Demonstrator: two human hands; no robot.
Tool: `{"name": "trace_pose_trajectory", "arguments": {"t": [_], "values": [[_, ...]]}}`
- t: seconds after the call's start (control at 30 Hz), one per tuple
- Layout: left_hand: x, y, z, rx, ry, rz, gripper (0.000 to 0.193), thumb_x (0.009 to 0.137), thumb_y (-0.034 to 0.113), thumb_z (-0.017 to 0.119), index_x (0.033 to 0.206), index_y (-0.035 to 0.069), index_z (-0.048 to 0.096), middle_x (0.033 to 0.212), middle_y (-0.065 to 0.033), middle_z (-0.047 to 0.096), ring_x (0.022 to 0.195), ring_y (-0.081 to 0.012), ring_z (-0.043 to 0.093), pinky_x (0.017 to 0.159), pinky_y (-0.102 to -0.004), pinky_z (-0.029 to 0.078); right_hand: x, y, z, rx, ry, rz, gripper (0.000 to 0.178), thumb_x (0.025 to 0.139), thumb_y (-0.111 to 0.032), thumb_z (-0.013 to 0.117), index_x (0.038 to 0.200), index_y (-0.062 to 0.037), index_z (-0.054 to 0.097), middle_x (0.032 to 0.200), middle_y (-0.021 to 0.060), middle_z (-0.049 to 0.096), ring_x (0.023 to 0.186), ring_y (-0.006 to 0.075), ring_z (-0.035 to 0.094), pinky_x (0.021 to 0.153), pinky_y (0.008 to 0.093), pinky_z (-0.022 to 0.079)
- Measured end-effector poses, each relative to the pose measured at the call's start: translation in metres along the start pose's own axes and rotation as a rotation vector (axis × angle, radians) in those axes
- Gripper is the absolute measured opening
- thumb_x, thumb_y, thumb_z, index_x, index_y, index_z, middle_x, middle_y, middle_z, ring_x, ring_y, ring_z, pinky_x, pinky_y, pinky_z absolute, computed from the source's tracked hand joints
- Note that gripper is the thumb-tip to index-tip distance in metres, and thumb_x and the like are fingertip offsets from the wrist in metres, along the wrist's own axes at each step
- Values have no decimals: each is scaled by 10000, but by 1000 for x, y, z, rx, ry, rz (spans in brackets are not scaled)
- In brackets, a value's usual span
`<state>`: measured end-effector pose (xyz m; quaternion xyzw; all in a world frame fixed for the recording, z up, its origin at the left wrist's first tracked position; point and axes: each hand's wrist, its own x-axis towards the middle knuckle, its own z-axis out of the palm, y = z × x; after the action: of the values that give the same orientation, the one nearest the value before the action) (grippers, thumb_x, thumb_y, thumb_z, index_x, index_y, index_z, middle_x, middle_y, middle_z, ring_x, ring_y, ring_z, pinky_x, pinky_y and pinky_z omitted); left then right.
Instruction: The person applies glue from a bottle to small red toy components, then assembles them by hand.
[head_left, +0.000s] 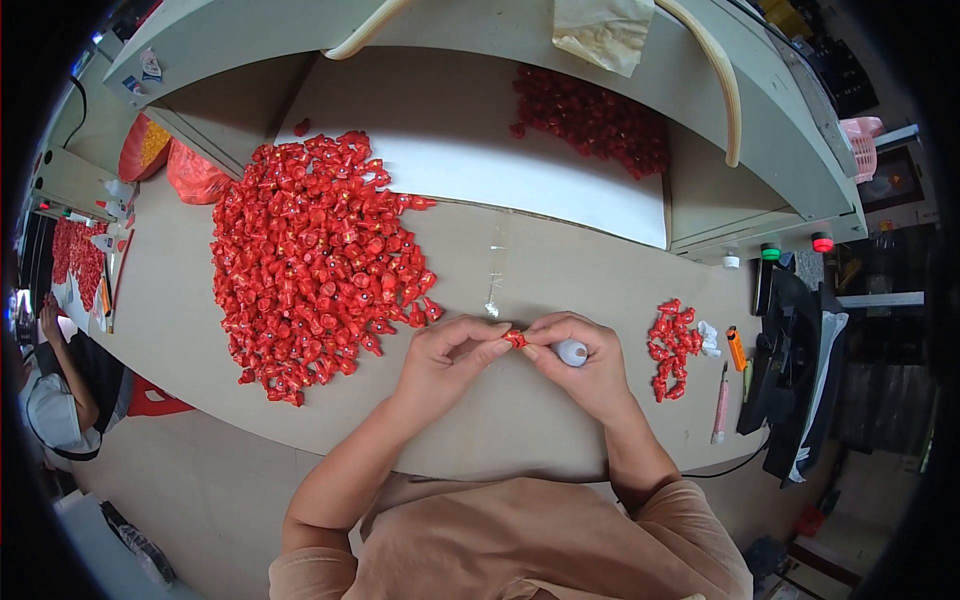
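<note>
In front of my body, both hands meet over the tabletop around one small red plastic piece (515, 339). My left hand (447, 362) pinches it from the left between thumb and fingertips. From the other side, the thumb and forefinger of my right hand (588, 365) close on the same piece. A whitish object with a rounded end (572, 352) is also tucked in my right hand; its other end is hidden, so its kind is unclear. Left of my hands lies a big heap of similar red pieces (315, 265). A smaller group of them (672, 345) lies to the right.
A grey shelf unit (690, 215) stands at the back, with more red pieces (590, 120) inside. Right of me are an orange cutter (736, 350), a pink pen-like tool (720, 405) and a crumpled white tissue (708, 338). A co-worker (65, 400) sits far left.
</note>
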<state>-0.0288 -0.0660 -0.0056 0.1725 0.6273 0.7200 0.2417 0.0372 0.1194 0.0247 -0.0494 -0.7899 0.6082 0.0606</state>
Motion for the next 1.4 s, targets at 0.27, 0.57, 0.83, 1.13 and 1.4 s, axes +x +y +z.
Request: {"name": "trace_pose_trajectory", "arguments": {"t": [0.27,0.57,0.83,1.13,1.4], "values": [[-1,-6,-5,48,-10,12,123,876,60,689,986,5,690,926,-58,679,831,-95,626,726,-243,520,-4,8,5,48,-4,40,153,764,51,715,900,-18,711,910,78,692,884,153,642,774,267,505],[1,-7,-7,134,-16,91,114,867,44,687,972,-1,687,891,-71,678,808,-125,636,708,-252,524,-3,10,6,56,-8,64,166,752,67,713,896,-14,717,911,80,695,936,171,636,801,279,504],[1,1,-13,181,19,144,107,861,56,698,954,4,694,842,-64,674,741,-135,617,652,-258,497,3,2,9,85,-36,25,158,755,58,717,898,-10,708,946,102,682,942,165,629,815,276,496],[-3,-12,0,29,29,48,168,898,124,680,1024,13,683,855,-17,664,715,-42,560,619,-217,460,-6,2,10,124,84,189,110,805,20,720,910,0,697,919,51,687,851,93,615,759,235,496],[-2,-6,-6,-84,69,-18,184,916,143,662,1041,10,684,895,-1,687,790,-34,583,726,-203,485,2,0,22,166,80,52,88,838,25,685,925,11,686,867,43,692,792,87,605,743,224,481]]}}
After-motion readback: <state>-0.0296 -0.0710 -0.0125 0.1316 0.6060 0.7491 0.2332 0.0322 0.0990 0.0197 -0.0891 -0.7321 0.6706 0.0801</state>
